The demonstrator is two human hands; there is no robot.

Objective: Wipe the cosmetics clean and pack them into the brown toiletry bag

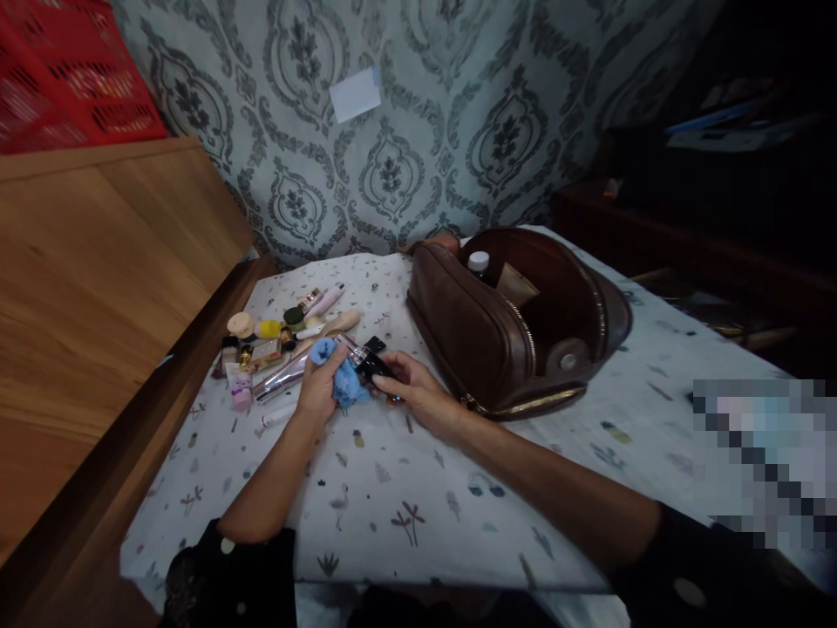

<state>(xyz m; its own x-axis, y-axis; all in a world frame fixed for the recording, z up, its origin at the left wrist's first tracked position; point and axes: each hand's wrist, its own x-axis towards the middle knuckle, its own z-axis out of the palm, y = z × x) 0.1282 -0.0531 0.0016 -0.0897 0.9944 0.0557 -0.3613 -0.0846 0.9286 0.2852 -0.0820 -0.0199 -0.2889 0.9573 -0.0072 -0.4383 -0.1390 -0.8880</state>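
Observation:
My left hand is closed around a crumpled blue cloth. In my right hand, between thumb and fingers, is a black-and-clear cosmetic bottle, whose clear end meets the cloth. Just left of my hands lies a group of cosmetics: a shiny pinkish tube, a white tube, a purple-capped tube, a yellow-capped item and several small jars and bottles. To the right of my hands stands a brown leather bag, unzipped wide, with a white-capped bottle inside.
A white printed cloth covers the table. Along the left runs a wooden panel, with a red plastic basket on top. Patterned wallpaper rises behind, and dark furniture stands at the right.

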